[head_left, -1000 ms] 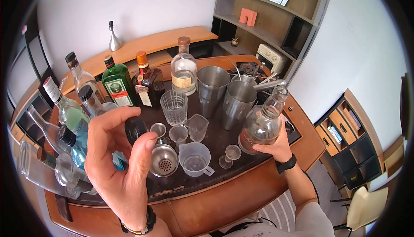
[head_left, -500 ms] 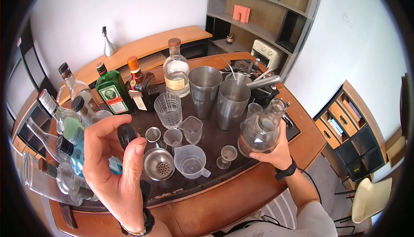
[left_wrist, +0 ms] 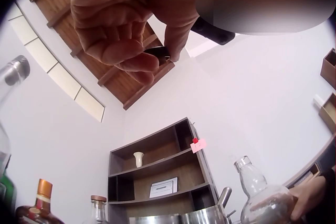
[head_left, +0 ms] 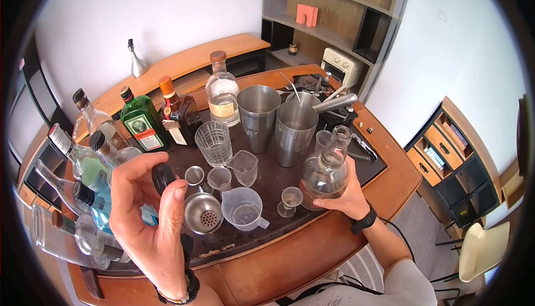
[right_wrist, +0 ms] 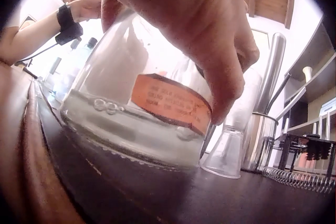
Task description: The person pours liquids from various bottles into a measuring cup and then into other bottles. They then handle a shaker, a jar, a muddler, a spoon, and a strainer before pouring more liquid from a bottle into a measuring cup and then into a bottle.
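Between thumb and index finger, my left hand (head_left: 147,219) pinches a black bottle cap (head_left: 163,178) above the near left of the table. My right hand (head_left: 350,194) grips the body of an uncapped clear glass bottle (head_left: 322,177) at the right. The bottle stands upright, its base right at the dark tabletop in the right wrist view. Clear liquid with bubbles fills its lower part, and an orange label (right_wrist: 170,102) shows on its side. A small clear double-ended jigger (head_left: 291,197) is just left of the bottle; a plastic measuring jug (head_left: 243,210) stands further left.
Several bottles crowd the left, including a green one (head_left: 144,125). Two steel shaker tins (head_left: 295,139) stand behind the middle. Nearer are a cut-glass tumbler (head_left: 214,143), a steel strainer (head_left: 203,213) and a small steel jigger (head_left: 194,177). A coil-spring strainer (head_left: 362,153) lies at the right.
My right hand has brought the glass bottle down to the tabletop, beside the small jigger. My left hand keeps its pinch on the cap. The head view has shifted slightly.
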A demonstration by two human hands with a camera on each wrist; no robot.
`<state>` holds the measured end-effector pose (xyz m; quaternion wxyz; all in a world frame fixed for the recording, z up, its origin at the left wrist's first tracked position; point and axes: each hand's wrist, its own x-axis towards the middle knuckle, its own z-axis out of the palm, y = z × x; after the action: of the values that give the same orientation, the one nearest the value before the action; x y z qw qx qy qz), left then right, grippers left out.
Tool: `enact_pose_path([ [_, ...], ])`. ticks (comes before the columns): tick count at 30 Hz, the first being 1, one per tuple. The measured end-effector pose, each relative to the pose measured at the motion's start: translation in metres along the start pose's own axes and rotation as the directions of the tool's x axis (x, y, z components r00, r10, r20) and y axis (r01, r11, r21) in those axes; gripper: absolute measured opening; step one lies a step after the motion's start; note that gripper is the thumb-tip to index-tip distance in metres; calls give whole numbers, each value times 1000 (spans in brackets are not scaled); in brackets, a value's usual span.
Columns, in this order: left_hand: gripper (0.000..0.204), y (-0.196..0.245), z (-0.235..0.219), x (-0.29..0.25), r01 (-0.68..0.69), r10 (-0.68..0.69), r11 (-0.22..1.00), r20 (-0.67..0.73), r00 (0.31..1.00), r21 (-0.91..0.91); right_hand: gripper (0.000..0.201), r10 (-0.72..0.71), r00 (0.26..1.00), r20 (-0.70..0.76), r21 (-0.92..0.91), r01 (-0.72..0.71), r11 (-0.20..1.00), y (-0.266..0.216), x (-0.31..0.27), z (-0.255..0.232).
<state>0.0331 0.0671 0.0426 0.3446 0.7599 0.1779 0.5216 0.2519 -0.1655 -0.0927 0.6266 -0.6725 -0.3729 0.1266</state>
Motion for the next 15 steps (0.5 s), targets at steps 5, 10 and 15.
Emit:
enact_pose_path([
  [5, 30, 2, 4, 0, 40, -42, 999, -66, 997, -34, 117, 39, 998, 58, -32, -37, 999, 0, 1, -1],
  [10, 31, 3, 4, -1, 38, -41, 998, -62, 997, -43, 118, -3, 998, 64, -195, 15, 981, 9, -4, -10],
  [15, 31, 5, 3, 0, 47, -50, 998, -73, 996, -43, 117, 22, 998, 58, -293, -4, 956, 12, -14, -13],
])
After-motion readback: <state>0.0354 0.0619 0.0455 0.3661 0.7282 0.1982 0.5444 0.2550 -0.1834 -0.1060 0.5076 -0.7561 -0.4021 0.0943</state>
